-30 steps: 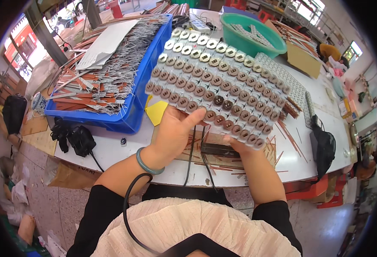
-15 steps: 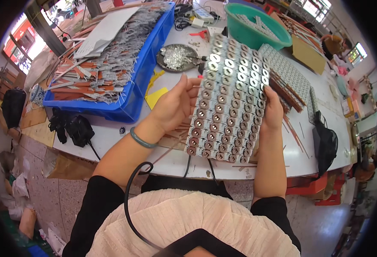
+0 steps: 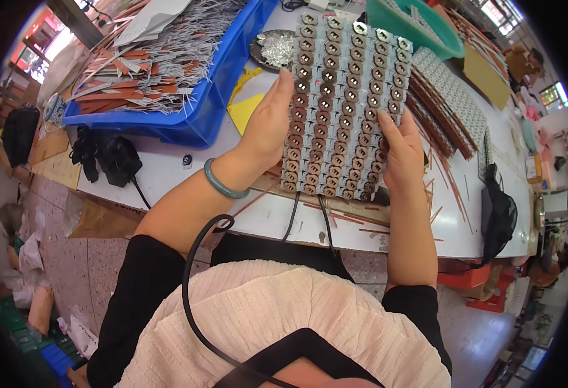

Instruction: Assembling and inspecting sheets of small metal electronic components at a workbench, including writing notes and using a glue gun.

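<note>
Above the white worktop (image 3: 168, 171), a panel (image 3: 342, 103) of small brown and grey round parts set in rows is held between both hands, tilted up toward the person. Left hand (image 3: 268, 126) grips the panel's left edge, thumb on the front face and fingers (image 3: 285, 84) curled along the side. Right hand (image 3: 403, 152) clasps the panel's lower right edge, its fingers spread flat on the front and clenched on the rim. A green bangle (image 3: 222, 184) rings the left wrist.

Left of the panel sits a blue bin (image 3: 200, 119) full of brown and grey strips. A yellow scrap (image 3: 245, 110) lies between the bin and the panel. Just beyond the panel's upper left corner is a round dish (image 3: 274, 48) of shiny bits. Behind the panel's top edge stands a green bowl (image 3: 426, 32). Right of the panel lies a stack of brown strips (image 3: 436, 123), and farther right a black bag (image 3: 500, 216) hangs at the worktop's edge. Black cables (image 3: 106, 155) lie below the bin.
</note>
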`<state>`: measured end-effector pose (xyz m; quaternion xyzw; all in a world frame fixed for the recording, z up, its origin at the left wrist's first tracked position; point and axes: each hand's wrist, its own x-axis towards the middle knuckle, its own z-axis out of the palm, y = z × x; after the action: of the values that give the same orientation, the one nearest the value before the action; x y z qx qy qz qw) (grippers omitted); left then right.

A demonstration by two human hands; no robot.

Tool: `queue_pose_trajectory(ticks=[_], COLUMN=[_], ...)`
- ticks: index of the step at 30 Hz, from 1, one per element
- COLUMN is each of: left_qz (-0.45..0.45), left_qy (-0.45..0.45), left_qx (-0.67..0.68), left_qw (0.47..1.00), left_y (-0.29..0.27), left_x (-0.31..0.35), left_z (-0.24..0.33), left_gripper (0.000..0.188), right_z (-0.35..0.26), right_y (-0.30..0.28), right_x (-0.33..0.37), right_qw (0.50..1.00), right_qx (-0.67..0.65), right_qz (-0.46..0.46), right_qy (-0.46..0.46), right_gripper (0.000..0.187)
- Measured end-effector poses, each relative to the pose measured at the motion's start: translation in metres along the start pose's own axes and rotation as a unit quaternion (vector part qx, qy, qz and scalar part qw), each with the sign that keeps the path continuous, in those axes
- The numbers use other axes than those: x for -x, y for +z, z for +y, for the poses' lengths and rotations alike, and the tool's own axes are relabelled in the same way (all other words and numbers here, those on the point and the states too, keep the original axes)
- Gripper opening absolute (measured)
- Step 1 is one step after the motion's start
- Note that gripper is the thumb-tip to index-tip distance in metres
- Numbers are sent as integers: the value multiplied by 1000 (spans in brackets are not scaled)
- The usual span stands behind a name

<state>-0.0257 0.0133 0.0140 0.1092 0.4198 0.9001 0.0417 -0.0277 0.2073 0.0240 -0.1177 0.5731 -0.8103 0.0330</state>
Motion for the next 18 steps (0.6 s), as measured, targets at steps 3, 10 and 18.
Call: queue_pose_trajectory(ticks=[3,10,18], left_qz=[18,11,38], left_qy=[9,5,-9], left_qx=[-18,-5,-28], left_qw=[1000,1000,999], left_y=[0,-1,2], left_x=[1,-2,2], left_z=[0,2,5], left_gripper=[50,52,53], right_z=[2,2,4], right_y=[5,5,3], right_x=[-1,-1,0], right_qw=[1000,1000,999], right_qx=[-12,-5,-18], right_qz=[7,18,28], right_qy=[-22,12,6], right_gripper=[33,33,33])
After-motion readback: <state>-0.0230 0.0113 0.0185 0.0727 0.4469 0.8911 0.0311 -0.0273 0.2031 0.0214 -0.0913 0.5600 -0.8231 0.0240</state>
